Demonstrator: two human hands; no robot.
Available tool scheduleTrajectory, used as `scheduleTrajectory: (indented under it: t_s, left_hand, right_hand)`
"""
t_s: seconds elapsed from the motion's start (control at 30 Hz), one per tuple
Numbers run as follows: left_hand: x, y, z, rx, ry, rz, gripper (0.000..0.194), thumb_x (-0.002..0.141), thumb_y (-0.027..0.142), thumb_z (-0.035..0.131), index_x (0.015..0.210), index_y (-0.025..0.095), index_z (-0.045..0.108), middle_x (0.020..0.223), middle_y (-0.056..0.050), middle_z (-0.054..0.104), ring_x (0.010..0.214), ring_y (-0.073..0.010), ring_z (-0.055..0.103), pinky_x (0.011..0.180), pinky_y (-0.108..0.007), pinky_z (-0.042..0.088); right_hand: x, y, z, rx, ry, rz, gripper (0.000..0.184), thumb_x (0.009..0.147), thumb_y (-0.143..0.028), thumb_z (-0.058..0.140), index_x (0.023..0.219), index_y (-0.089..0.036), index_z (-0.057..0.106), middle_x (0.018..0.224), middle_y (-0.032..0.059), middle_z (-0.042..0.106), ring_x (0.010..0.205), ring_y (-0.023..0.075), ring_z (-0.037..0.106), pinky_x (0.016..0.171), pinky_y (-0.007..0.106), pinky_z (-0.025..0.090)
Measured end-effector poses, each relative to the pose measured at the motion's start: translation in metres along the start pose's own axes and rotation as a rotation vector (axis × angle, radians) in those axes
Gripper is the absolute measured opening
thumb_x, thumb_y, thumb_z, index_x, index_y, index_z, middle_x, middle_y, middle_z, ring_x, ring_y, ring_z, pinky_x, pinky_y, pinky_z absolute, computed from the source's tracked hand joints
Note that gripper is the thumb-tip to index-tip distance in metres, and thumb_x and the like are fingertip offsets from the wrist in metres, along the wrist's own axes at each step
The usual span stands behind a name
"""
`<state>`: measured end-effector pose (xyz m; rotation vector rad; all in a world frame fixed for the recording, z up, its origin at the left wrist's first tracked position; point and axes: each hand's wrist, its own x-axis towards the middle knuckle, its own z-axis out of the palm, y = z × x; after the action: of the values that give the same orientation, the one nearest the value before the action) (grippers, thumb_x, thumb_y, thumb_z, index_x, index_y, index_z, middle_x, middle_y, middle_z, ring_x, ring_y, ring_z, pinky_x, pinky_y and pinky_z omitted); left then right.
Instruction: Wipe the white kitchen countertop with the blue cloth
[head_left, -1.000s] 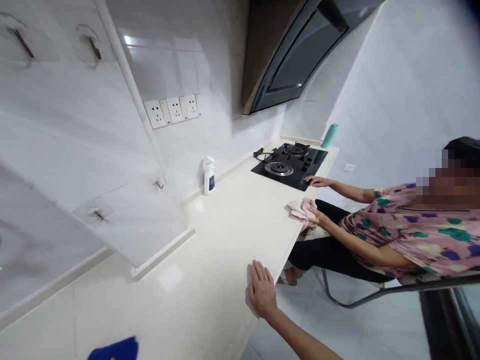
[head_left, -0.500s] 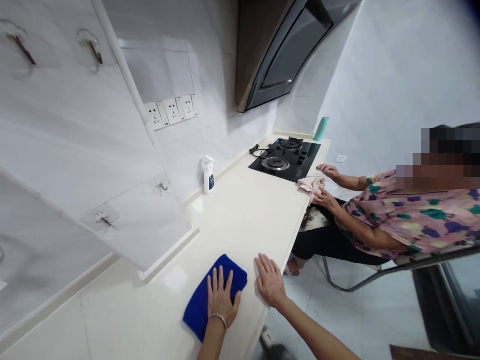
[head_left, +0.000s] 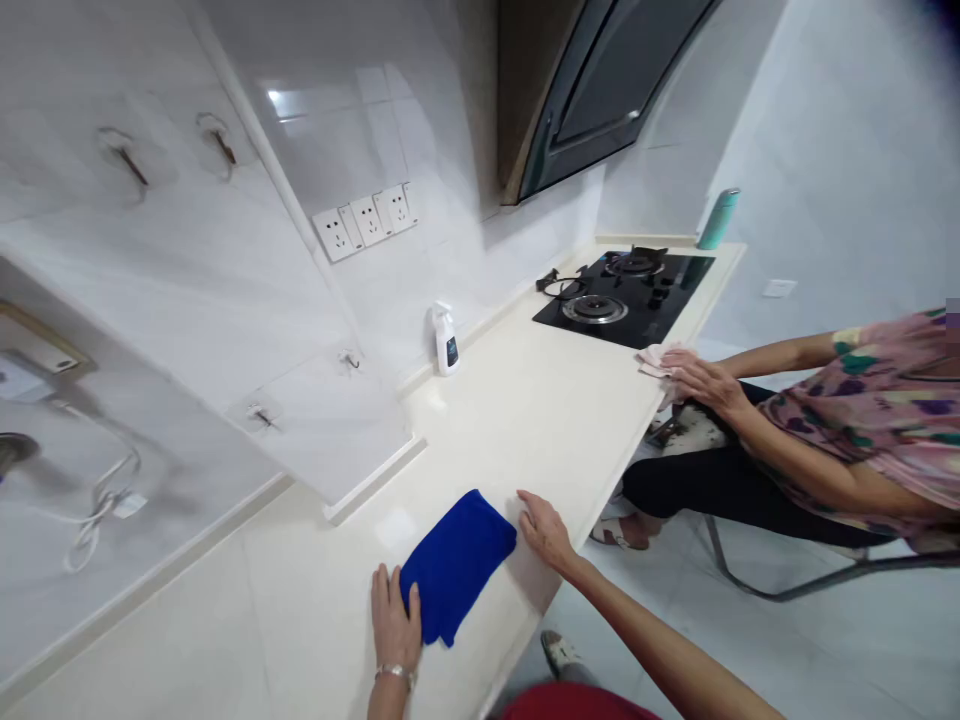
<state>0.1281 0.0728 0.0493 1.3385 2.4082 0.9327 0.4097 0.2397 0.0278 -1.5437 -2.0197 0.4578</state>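
A folded blue cloth (head_left: pixel 459 562) lies on the cream countertop (head_left: pixel 517 420) near its front edge. My left hand (head_left: pixel 394 618) lies flat on the counter with its fingers stretched, its thumb on the cloth's near left corner. My right hand (head_left: pixel 546 527) rests open on the counter edge, just right of the cloth.
A person seated on a chair (head_left: pixel 787 585) at the right holds a pink cloth (head_left: pixel 654 360) on the counter beside the black gas hob (head_left: pixel 622 300). A white spray bottle (head_left: pixel 446 340) stands by the tiled wall. A teal bottle (head_left: pixel 718 219) stands in the far corner.
My left hand has slid back off the top of the blue cloth to its near left corner. The seated person's pink cloth has moved along the counter edge toward the hob.
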Motion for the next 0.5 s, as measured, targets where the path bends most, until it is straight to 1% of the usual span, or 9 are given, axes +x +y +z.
scheduleTrajectory:
  t_s: [0.07,0.13,0.2,0.27,0.3,0.33,0.37,0.43,0.5]
  left_hand:
    - [0.001,0.007,0.001,-0.067,0.014,-0.025,0.051,0.082,0.045,0.049,0.116,0.01,0.061,0.152,-0.021,0.043,0.148,-0.0351,0.024,0.123,-0.057,0.02]
    - [0.001,0.017,0.0,-0.096,0.018,-0.04,0.043,0.079,0.045,0.053,0.105,0.013,0.064,0.146,-0.02,0.05,0.146,-0.0352,0.03,0.122,-0.057,0.022]
    - [0.001,0.025,-0.005,-0.121,-0.014,-0.041,0.038,0.078,0.046,0.054,0.1,0.017,0.063,0.131,-0.017,0.063,0.132,-0.0326,0.05,0.116,-0.054,0.035]
    - [0.001,0.031,-0.012,-0.155,-0.054,-0.051,0.038,0.078,0.05,0.055,0.101,0.021,0.062,0.11,-0.011,0.073,0.105,-0.0277,0.067,0.102,-0.05,0.05]
    - [0.002,0.033,-0.015,-0.171,-0.067,-0.062,0.039,0.078,0.052,0.056,0.102,0.022,0.061,0.1,-0.008,0.074,0.092,-0.0255,0.07,0.093,-0.048,0.055]
    - [0.004,0.035,-0.018,-0.188,-0.073,-0.076,0.041,0.077,0.054,0.056,0.104,0.022,0.06,0.095,-0.007,0.075,0.084,-0.0238,0.07,0.087,-0.046,0.057]
    - [0.007,0.036,-0.02,-0.208,-0.074,-0.088,0.044,0.077,0.055,0.057,0.106,0.022,0.06,0.096,-0.007,0.075,0.082,-0.0227,0.071,0.084,-0.043,0.058]
    - [0.015,0.037,-0.021,-0.253,-0.077,-0.098,0.048,0.078,0.056,0.056,0.112,0.021,0.058,0.106,-0.009,0.074,0.09,-0.0209,0.071,0.085,-0.038,0.058]
    - [0.025,0.035,-0.021,-0.286,-0.089,-0.096,0.053,0.08,0.055,0.053,0.119,0.02,0.055,0.116,-0.011,0.071,0.098,-0.019,0.07,0.088,-0.035,0.057]
  right_hand:
    - [0.013,-0.018,0.01,0.025,-0.059,-0.033,0.045,0.092,-0.028,0.036,0.134,-0.02,0.051,0.123,0.0093,0.063,0.113,0.0231,0.057,0.098,0.041,0.045]
    - [0.02,-0.038,0.02,0.033,-0.108,-0.049,0.044,0.092,-0.033,0.043,0.132,-0.019,0.052,0.121,0.0116,0.064,0.109,0.0262,0.057,0.095,0.043,0.045]
    - [0.02,-0.055,0.028,0.038,-0.147,-0.064,0.043,0.088,-0.033,0.051,0.128,-0.018,0.055,0.117,0.014,0.064,0.107,0.0293,0.056,0.093,0.044,0.045]
    - [0.016,-0.066,0.031,0.057,-0.179,-0.098,0.039,0.084,-0.028,0.055,0.121,-0.018,0.059,0.112,0.0136,0.064,0.106,0.0292,0.056,0.093,0.043,0.044]
    - [0.013,-0.069,0.03,0.074,-0.19,-0.119,0.036,0.084,-0.025,0.054,0.119,-0.019,0.06,0.11,0.0124,0.065,0.104,0.0276,0.056,0.093,0.042,0.044]
    - [0.011,-0.07,0.029,0.092,-0.198,-0.138,0.034,0.084,-0.022,0.052,0.117,-0.019,0.06,0.11,0.0108,0.064,0.103,0.0256,0.057,0.093,0.039,0.045]
    - [0.012,-0.069,0.026,0.11,-0.2,-0.151,0.033,0.085,-0.021,0.05,0.117,-0.02,0.06,0.11,0.0093,0.064,0.102,0.0236,0.057,0.092,0.037,0.045]
    - [0.019,-0.061,0.016,0.135,-0.188,-0.152,0.033,0.088,-0.02,0.045,0.119,-0.022,0.058,0.113,0.0077,0.062,0.102,0.0209,0.058,0.092,0.034,0.047]
    - [0.035,-0.046,0.004,0.134,-0.158,-0.114,0.035,0.09,-0.02,0.04,0.122,-0.021,0.055,0.116,0.0089,0.06,0.106,0.0209,0.057,0.092,0.034,0.047]
